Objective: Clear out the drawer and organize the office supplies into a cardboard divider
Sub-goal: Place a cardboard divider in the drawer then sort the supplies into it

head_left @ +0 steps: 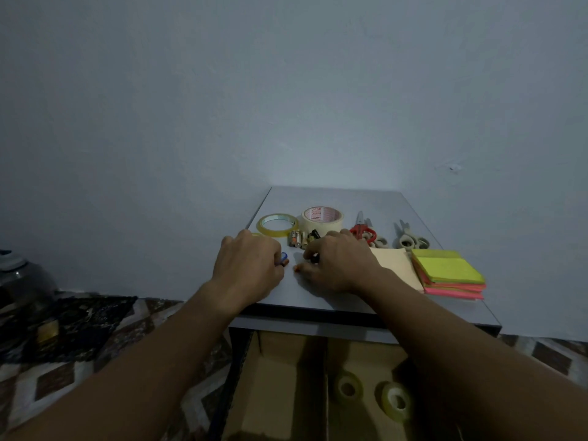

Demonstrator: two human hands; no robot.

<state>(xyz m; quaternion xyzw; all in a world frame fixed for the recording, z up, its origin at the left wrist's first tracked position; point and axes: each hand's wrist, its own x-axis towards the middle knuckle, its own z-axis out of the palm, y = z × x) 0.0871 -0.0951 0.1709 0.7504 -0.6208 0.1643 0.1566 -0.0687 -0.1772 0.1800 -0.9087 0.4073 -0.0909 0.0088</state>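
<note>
Both hands rest on the grey cabinet top (423,205). My left hand (248,265) is curled around small items; a blue piece (284,256) shows at its fingertips. My right hand (337,265) is closed on a small dark object (315,258), with a small orange piece (296,268) by its thumb. Several batteries (299,238) lie just beyond the hands. Below, the open drawer holds a cardboard divider (280,377) with two clear tape rolls (348,388) in its right compartment.
On the top lie a clear tape ring (277,224), a masking tape roll (322,218), red scissors (362,231), grey scissors (410,238), a beige card (397,265) and a stack of neon sticky notes (451,275). A wall stands close behind; patterned floor and a dark pot (22,281) are at left.
</note>
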